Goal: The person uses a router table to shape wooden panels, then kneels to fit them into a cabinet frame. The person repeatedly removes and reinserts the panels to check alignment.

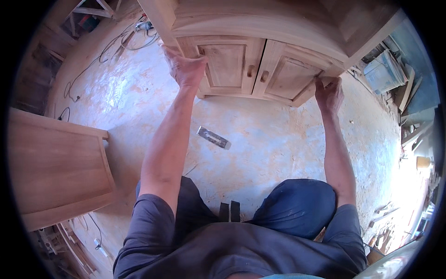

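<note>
Gripping unfinished pale wooden two-door cabinet (pixel 260 60), standing on dusty concrete floor (pixel 278 144) ahead of knees | left hand (pixel 185 69) clasped around its left front corner post | right hand (pixel 329 93) closed on right lower corner | advice: keep both grips level, shift evenly, avoid flat metal tool (pixel 213 137) lying near.
</note>
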The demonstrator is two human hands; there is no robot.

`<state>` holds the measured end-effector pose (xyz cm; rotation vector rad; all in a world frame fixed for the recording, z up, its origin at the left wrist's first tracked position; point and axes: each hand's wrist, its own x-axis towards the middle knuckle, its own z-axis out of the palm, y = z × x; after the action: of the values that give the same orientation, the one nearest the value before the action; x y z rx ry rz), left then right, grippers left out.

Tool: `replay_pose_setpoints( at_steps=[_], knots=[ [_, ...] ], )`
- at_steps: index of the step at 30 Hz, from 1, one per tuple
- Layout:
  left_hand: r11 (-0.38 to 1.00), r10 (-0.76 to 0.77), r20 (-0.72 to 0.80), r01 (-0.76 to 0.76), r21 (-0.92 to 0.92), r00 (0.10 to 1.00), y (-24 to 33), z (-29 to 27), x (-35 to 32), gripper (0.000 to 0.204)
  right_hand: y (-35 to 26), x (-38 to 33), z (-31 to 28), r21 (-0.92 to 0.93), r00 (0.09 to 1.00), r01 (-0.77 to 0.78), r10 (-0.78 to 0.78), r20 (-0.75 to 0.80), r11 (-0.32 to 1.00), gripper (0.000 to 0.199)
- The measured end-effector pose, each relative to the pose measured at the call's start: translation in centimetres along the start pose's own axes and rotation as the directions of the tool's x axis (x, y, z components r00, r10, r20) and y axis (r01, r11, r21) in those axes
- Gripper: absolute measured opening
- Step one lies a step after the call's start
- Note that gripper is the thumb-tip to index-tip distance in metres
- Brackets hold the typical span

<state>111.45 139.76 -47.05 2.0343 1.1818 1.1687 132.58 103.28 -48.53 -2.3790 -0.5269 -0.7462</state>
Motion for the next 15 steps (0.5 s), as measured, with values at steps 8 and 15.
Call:
replay_pose_setpoints(
  at_steps=[8,15],
  knots=[
    [0.975,0.191,-0.046,-0.184,0.124,0.98,-3.9,2.3,1.0,0.135,-0.7,-0.9,-0.5,0.104,0.996,-0.088,0.088,0.007,0.991,0.042],
    [0.999,-0.037,0.024,0.038,-0.038,0.999,1.4,0.8,-1.0,0.129,-1.1,-1.4,0.6,0.068,0.993,-0.117,0.115,0.033,0.991,0.055]
  ],
)
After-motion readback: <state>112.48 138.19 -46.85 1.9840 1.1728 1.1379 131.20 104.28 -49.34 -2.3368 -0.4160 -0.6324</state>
